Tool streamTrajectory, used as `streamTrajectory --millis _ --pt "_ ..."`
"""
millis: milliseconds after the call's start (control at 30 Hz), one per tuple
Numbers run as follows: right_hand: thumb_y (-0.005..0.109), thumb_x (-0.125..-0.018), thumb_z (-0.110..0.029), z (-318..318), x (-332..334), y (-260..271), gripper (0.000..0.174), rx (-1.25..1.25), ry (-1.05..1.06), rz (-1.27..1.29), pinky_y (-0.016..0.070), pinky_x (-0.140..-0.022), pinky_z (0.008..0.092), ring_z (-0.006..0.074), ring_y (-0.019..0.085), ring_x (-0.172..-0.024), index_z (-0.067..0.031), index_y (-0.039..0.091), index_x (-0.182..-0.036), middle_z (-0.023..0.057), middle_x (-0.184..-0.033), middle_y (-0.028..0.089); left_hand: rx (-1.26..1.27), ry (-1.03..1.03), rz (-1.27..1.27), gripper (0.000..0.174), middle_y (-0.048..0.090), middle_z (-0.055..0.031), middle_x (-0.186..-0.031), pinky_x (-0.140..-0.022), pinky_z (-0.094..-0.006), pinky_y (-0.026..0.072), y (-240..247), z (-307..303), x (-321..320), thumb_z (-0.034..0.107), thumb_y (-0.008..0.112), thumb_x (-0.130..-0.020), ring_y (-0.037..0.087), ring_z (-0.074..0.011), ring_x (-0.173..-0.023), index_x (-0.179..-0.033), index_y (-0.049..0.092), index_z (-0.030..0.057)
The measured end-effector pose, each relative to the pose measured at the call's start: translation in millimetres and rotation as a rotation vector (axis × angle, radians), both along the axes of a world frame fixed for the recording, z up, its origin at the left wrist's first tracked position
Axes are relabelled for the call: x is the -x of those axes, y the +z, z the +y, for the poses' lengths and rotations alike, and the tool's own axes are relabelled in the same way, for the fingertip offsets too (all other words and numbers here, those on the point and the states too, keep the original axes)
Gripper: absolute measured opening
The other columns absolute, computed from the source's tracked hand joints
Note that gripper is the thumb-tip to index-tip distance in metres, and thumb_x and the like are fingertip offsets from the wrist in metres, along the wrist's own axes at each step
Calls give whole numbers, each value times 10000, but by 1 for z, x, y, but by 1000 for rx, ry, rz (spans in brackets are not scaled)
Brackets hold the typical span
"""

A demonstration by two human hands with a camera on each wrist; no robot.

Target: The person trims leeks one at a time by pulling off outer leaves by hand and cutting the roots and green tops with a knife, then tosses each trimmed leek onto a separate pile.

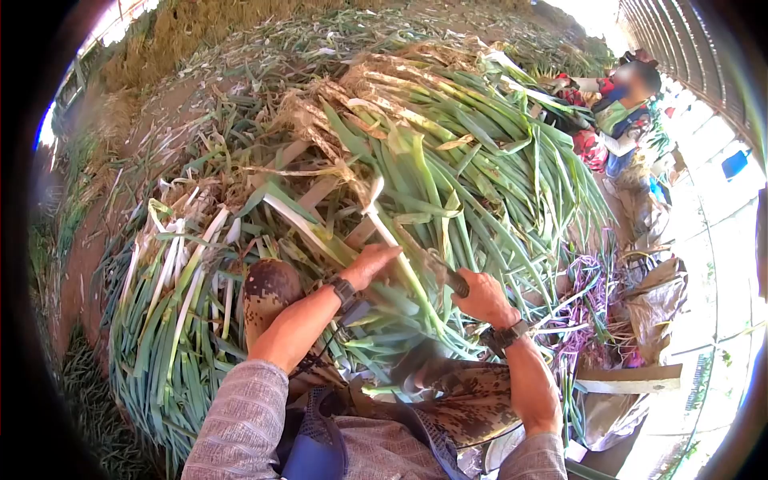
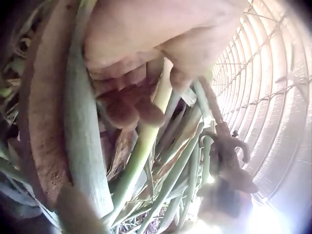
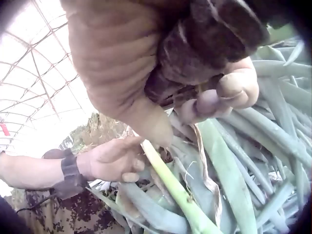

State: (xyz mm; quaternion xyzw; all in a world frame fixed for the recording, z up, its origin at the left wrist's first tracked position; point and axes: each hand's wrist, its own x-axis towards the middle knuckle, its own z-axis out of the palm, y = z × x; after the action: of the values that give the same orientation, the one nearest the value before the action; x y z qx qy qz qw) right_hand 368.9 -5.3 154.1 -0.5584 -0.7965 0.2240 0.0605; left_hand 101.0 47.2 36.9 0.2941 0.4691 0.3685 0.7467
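My left hand (image 1: 372, 264) holds a long green onion (image 1: 412, 276), its white root end pointing away from me and its green leaves toward my lap. In the left wrist view, the fingers (image 2: 124, 109) curl round the pale stalk (image 2: 146, 136). Just to the right, my right hand (image 1: 484, 298) grips a dark, ridged handle (image 1: 458, 284); a blurred tool end reaches from it toward the stalk. The right wrist view shows the thick handle (image 3: 195, 44) in the palm, with the left hand (image 3: 109, 161) at the onion beyond it.
A big heap of untrimmed green onions (image 1: 480, 152) with roots lies ahead. A pile with white stems (image 1: 172, 320) lies at left, by my knee (image 1: 270, 292). Another person (image 1: 624, 120) sits at the far right, near brown sacking (image 1: 656, 304) and purple strings (image 1: 588, 288).
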Motion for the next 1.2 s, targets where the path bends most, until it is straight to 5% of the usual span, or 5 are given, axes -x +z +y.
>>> streamTrajectory --millis 67,233,400,533,1200 --pt "715 -768 -245 0 2 4 352 -16 27 44 516 -737 489 416 654 -822 -59 640 -1057 211 -816 673 -13 -89 40 253 639 -11 -844 -426 -290 481 5 7 1 269 665 -948 616 -123 -643 -1108 624 76" --pt "674 -783 -225 6 9 2 292 28 19 5 508 -753 497 421 643 -853 -70 642 -1029 204 -860 676 -167 371 80 257 647 -15 -853 -447 -301 505 -7 27 13 232 630 -966 643 -135 -673 -1175 613 83" --pt "650 -797 -212 12 9 -1 235 37 -1 1 499 -769 506 429 632 -878 -87 644 -996 200 -891 676 -92 270 55 299 648 -28 -856 -429 -301 468 -17 25 10 252 582 -995 633 -124 -659 -1269 567 132" --pt "658 -804 -204 9 12 -5 228 -52 24 33 507 -748 507 424 640 -843 -94 642 -1004 194 -873 680 -58 269 -98 207 611 9 -787 -434 -313 444 -13 24 8 365 515 -1026 553 -116 -568 -1031 565 164" --pt "706 -775 -179 19 38 11 259 -158 85 155 516 -705 480 399 649 -806 -68 620 -992 180 -843 665 -220 229 -221 465 551 -20 -705 -470 -298 317 14 15 17 535 344 -953 378 -129 -528 -775 518 143"
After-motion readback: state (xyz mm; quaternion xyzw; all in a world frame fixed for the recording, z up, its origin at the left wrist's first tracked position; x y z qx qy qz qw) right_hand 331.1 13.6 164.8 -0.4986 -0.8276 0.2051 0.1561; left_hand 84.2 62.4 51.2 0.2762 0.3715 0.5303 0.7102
